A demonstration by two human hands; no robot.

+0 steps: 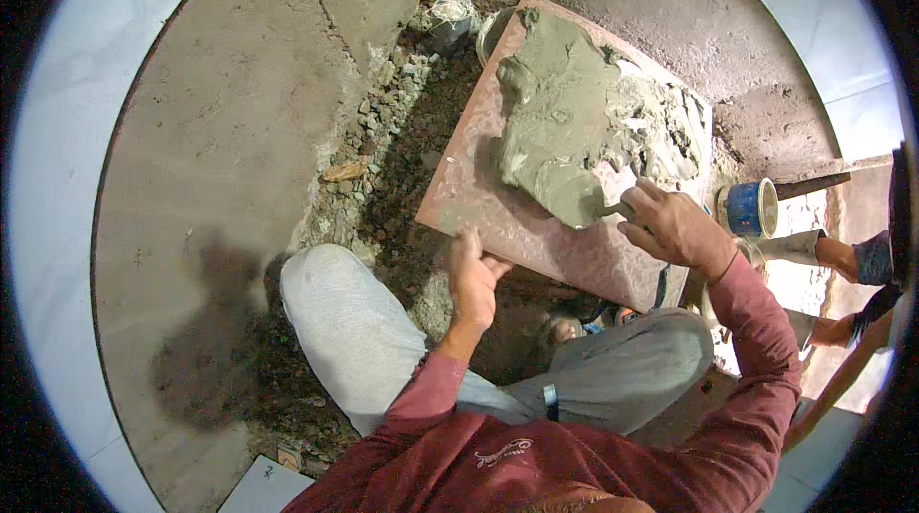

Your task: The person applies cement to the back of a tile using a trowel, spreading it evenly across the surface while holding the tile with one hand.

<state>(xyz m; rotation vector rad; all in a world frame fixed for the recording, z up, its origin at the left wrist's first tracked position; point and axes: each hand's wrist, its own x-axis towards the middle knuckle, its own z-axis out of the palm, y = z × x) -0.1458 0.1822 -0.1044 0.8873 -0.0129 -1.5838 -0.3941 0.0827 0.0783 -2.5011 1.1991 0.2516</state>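
Observation:
A large reddish square tile (458, 189) lies tilted in front of me, with a thick spread of wet grey mortar (565, 97) over its far and middle part. The mortar looks smooth on the left and rough and patchy on the right. My left hand (473, 285) is closed on the tile's near left edge, thumb on top and fingers underneath. In my right hand (673, 229) is a trowel, its handle mostly hidden by my fingers. The mortar-coated trowel blade (580, 207) rests against the near edge of the spread.
Loose rubble (369, 154) runs along the tile's left side. Beyond its far corner stands a small container with white stringy material (452, 13). A blue tin (750, 209) sits at right, near another person's arm (838, 256). A white tile piece (262, 489) lies at lower left.

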